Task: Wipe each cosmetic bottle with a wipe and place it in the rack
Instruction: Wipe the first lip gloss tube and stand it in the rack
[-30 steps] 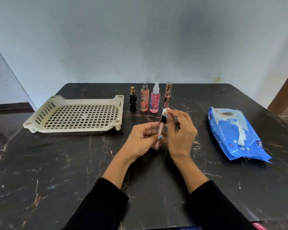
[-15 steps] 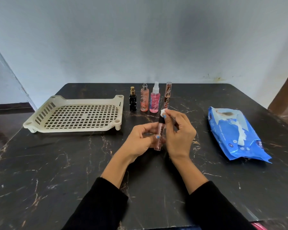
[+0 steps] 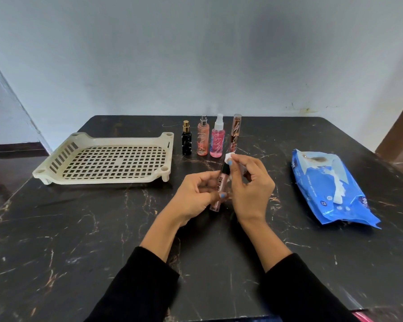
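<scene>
Compared with one second ago, the slim pink lip-gloss tube with a black cap [image 3: 221,184] stands slightly more upright, and the small white folded wipe [image 3: 229,157] sits higher, now at the cap top; every other item keeps its place.

Hand state: the left hand [image 3: 197,194] grips the lower half of the tube, thumb and fingers curled round it. The right hand [image 3: 251,189] pinches the wipe against the cap, index finger and thumb closed on it, remaining fingers loosely bent.

Tube location: held above the black marble-patterned table [image 3: 79,240], to the right of and nearer the person than the cream perforated plastic rack [image 3: 56,169].

Progress, judged from the layout:
- The rack holds no bottle. No item is finished.
- The tube is in the wiping step, apparently near its end since the wipe is at the cap.
- Four bottles stand in a row just right of the rack's far corner, unwiped as far as can be told: the small black bottle with a gold cap [image 3: 186,142], the orange spray bottle [image 3: 203,140], the pink spray bottle with a white nozzle [image 3: 217,141] and the tall brown-patterned tube [image 3: 235,134].
- The blue wet-wipe pack [image 3: 330,194] lies well to the right of the rack, with a white sheet protruding from its opening.

Remaining: place the tube in the rack, then wipe and rack the four standing bottles.
</scene>
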